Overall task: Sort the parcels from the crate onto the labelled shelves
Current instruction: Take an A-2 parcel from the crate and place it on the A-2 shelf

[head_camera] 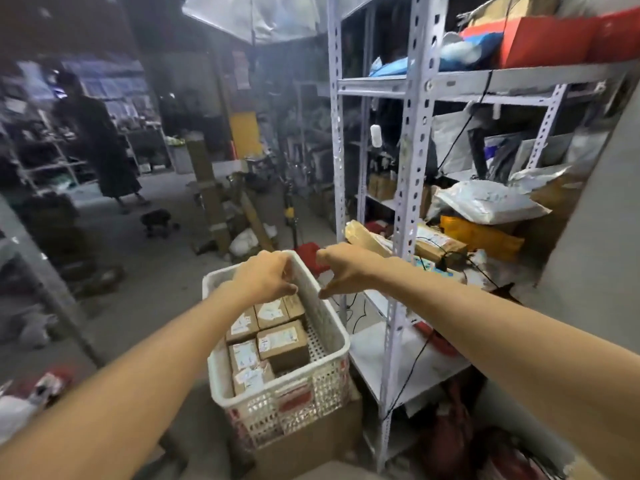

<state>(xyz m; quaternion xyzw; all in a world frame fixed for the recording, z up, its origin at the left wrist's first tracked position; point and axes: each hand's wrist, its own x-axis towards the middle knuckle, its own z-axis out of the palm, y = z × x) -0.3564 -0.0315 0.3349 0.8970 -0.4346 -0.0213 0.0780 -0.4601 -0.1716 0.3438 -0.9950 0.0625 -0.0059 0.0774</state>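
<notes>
A white perforated plastic crate stands on a cardboard box in front of me and holds several small brown cardboard parcels with white labels. Both my arms reach out over it. My left hand hovers above the crate's far end, fingers curled loosely, nothing in it. My right hand is just right of it, past the crate's far right rim, thumb and fingers apart and empty. A grey metal shelf rack rises to the right of the crate.
The rack's shelves carry plastic mailer bags, an orange packet, boxes and black cables. A red box sits on the top shelf. A person in dark clothes stands far left. Cardboard and clutter lie on the floor beyond the crate.
</notes>
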